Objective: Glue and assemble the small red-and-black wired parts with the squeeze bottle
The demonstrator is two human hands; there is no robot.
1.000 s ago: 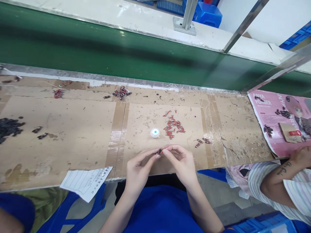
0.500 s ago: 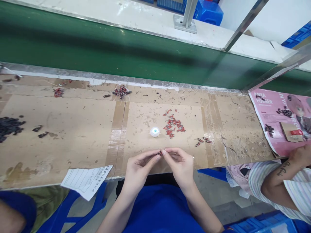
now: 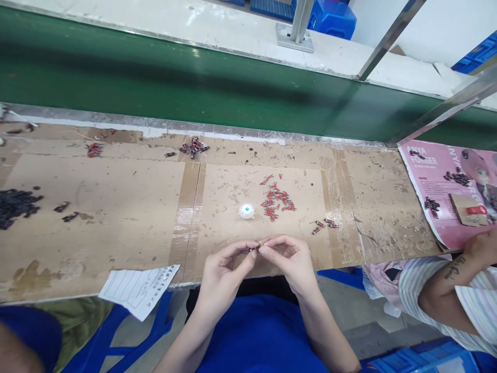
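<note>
Between their fingertips, my left hand (image 3: 227, 272) and my right hand (image 3: 289, 261) pinch one small dark part with a reddish tint (image 3: 255, 248), near the table's front edge. Fingers hide most of it, so its exact kind does not show. Beyond my hands lies a loose pile of small red pieces with metallic ends (image 3: 277, 199). Left of that pile sits a small round white container with a bluish-white glow (image 3: 246, 210). Several dark-and-red small parts (image 3: 325, 225) lie to the right of my hands.
Cardboard (image 3: 128, 207) covers the tabletop, below a green belt (image 3: 194, 88). A black heap (image 3: 17, 207) is at left; a dark-red cluster (image 3: 194, 147) lies at the back. A lined paper (image 3: 140, 290) overhangs the front edge. At right, a co-worker's arm (image 3: 446, 285) reaches a pink poster (image 3: 430, 181).
My fingertips have shifted slightly on the small part, and more of it shows between them. The piles on the table look unchanged.
</note>
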